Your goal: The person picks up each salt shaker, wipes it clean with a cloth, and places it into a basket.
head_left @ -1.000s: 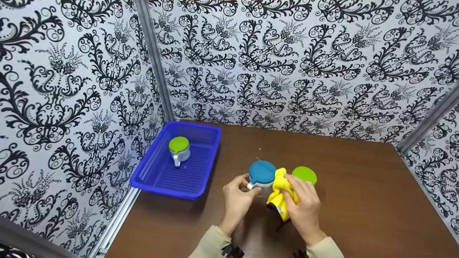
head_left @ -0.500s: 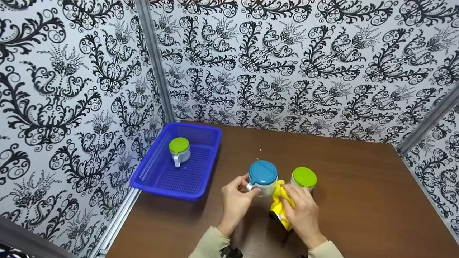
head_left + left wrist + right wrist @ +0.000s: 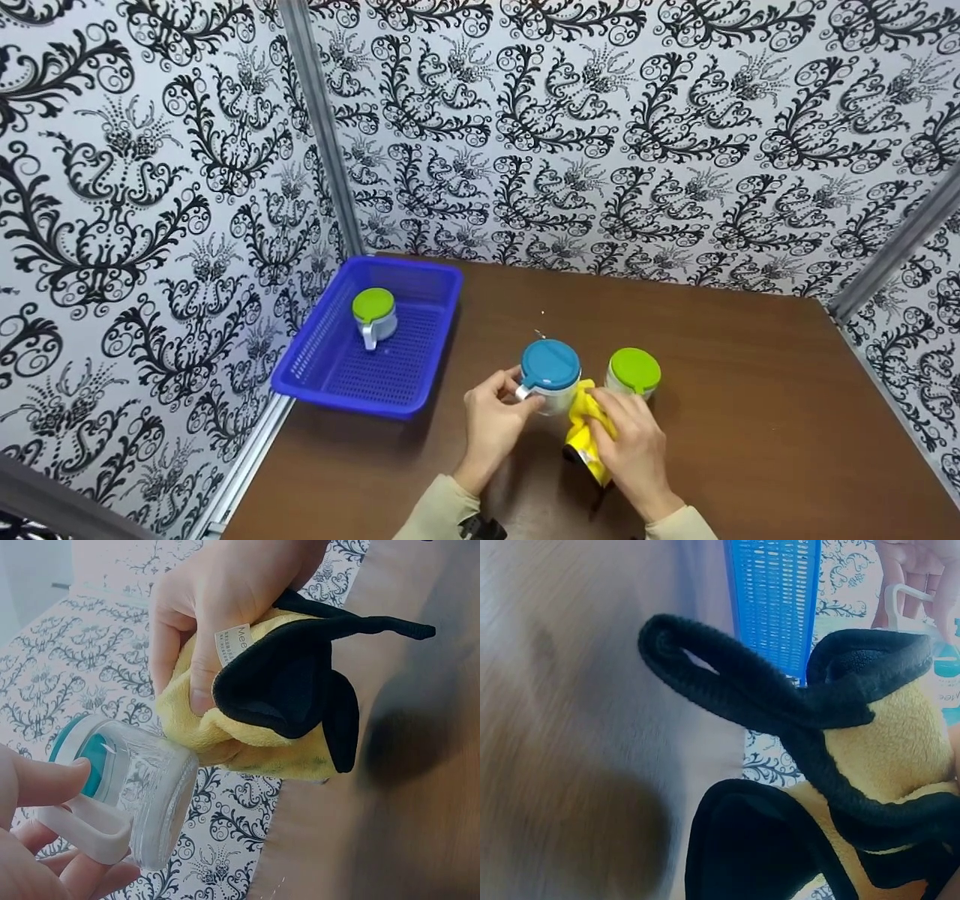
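Observation:
My left hand [image 3: 495, 420] grips the white handle [image 3: 86, 829] of a clear jar with a blue lid [image 3: 550, 364], thumb and fingers pinching it. In the left wrist view the glass body [image 3: 150, 780] is tilted, its base towards the cloth. A crumpled yellow cloth [image 3: 587, 427] with black edging and a black loop [image 3: 705, 675] is bunched in my right hand [image 3: 634, 450]. The cloth is against the side of the jar, near its base. Just beyond the right hand stands another jar with a green lid [image 3: 634, 369], its lower part partly hidden by the fingers.
A blue perforated basket [image 3: 442, 337] stands at the left of the brown table [image 3: 750, 390]. Inside it is a green-lidded jar [image 3: 374, 307] with a white handle. Patterned walls [image 3: 600, 150] rise behind and to the left. Small specks lie beyond the blue-lidded jar.
The right hand has moved the cloth slightly down along the jar's side, uncovering more of the green-lidded jar. The left hand keeps its hold on the handle, almost unmoved.

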`<state>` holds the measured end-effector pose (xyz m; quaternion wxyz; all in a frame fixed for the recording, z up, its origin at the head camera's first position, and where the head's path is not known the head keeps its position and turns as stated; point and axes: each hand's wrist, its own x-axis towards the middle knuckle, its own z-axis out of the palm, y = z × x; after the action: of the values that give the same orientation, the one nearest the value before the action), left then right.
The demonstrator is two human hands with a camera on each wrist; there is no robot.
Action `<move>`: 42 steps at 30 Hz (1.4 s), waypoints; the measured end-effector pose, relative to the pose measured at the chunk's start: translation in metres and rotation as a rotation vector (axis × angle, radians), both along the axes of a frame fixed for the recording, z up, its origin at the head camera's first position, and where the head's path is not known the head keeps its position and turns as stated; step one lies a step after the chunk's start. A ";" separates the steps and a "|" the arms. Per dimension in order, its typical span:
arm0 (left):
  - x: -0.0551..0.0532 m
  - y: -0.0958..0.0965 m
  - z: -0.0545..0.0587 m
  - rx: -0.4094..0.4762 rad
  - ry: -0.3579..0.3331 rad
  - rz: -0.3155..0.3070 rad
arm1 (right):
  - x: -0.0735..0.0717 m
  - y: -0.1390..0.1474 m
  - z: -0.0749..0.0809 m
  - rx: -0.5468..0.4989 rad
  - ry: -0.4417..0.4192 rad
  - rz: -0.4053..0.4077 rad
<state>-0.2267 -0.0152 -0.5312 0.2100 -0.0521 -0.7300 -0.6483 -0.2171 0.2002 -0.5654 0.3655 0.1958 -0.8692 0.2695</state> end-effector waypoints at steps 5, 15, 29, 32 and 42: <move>-0.003 -0.001 0.001 0.002 0.027 -0.006 | -0.002 -0.001 0.005 -0.015 0.024 0.010; -0.006 0.000 0.008 0.026 0.039 -0.019 | -0.009 0.002 0.032 -0.060 0.082 0.014; -0.005 0.002 0.012 -0.011 0.068 -0.050 | -0.012 0.004 0.067 -0.110 0.152 0.034; -0.003 0.002 0.012 -0.011 0.072 -0.054 | -0.013 0.005 0.067 -0.101 0.158 0.050; 0.002 0.000 0.016 0.032 0.080 -0.091 | -0.016 0.010 0.045 -0.059 0.142 0.089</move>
<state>-0.2252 -0.0153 -0.5153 0.2101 -0.1079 -0.7072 -0.6664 -0.2329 0.2099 -0.5203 0.4193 0.2418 -0.8233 0.2965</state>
